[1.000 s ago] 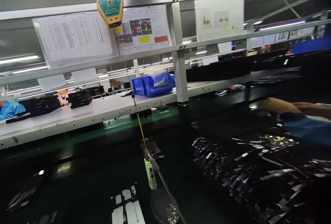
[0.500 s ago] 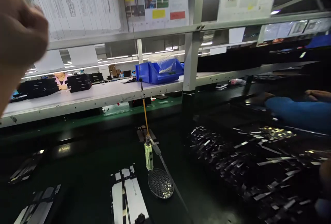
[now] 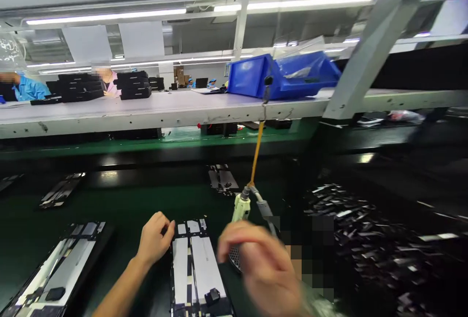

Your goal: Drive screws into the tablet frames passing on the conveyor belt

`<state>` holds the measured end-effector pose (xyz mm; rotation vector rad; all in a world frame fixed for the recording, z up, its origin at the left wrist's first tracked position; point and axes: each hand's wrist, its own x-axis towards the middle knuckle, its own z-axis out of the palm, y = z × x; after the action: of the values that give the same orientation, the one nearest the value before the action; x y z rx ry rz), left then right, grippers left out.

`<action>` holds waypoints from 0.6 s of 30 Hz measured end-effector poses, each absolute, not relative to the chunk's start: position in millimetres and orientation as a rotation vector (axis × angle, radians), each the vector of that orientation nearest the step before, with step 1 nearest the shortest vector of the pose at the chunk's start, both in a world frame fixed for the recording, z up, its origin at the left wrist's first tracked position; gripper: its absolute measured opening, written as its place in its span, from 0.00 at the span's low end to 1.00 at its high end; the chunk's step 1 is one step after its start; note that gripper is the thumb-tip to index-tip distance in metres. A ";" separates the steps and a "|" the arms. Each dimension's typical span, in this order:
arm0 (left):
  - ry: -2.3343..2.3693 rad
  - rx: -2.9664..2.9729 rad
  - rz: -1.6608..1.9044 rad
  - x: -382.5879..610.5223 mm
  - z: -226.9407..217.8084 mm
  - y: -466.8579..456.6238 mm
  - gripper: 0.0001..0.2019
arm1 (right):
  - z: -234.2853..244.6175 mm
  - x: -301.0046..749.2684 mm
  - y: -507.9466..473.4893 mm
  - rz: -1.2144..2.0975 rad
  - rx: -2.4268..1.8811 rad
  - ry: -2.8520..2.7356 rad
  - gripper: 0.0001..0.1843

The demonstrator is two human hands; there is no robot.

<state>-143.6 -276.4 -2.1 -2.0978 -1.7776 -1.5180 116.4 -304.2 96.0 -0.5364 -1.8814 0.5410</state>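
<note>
While the left hand [image 3: 155, 239] rests with curled fingers on the top left corner of the open panel [image 3: 195, 268], the blurred right hand [image 3: 256, 263] hovers just right of it, grip unclear, below the hanging screwdriver [image 3: 241, 206]; a hasty grab could swing the tool onto the panel

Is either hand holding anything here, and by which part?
The left hand rests on the top left edge of the open panel, not gripping it. The right hand is blurred; cannot tell.
</note>
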 end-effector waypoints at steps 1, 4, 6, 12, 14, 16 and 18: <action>-1.857 -2.014 -1.560 -151.3 -22.0 -281.7 0.17 | 83.4 102.6 -303.5 0.583 -0.501 -1.907 0.11; -2.057 -1.810 -1.650 -168.7 -63.8 -292.3 0.13 | 35.7 66.0 -298.2 0.661 -0.531 -1.948 0.09; -2.152 -1.804 -1.676 -173.6 -81.8 -294.7 0.14 | 7.7 54.3 -289.6 0.682 -0.626 -1.971 0.08; -2.248 -2.046 -1.655 -172.5 -106.8 -296.4 0.17 | -24.5 89.6 -257.0 0.490 -0.808 -1.963 0.11; -2.250 -2.124 -1.617 -170.8 -109.3 -296.0 0.18 | -28.6 107.0 -253.6 0.423 -0.834 -2.017 0.12; -2.247 -2.212 -1.541 -169.5 -110.4 -295.4 0.20 | -33.1 117.9 -253.2 0.386 -0.836 -2.054 0.12; -2.243 -2.256 -1.455 -169.5 -110.0 -295.5 0.22 | -37.3 123.5 -254.7 0.394 -0.829 -2.059 0.14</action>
<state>-169.5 -295.5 -110.0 -2.2564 -2.2426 -1.4547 123.5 -254.7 -37.3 -0.8286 -2.0588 0.3944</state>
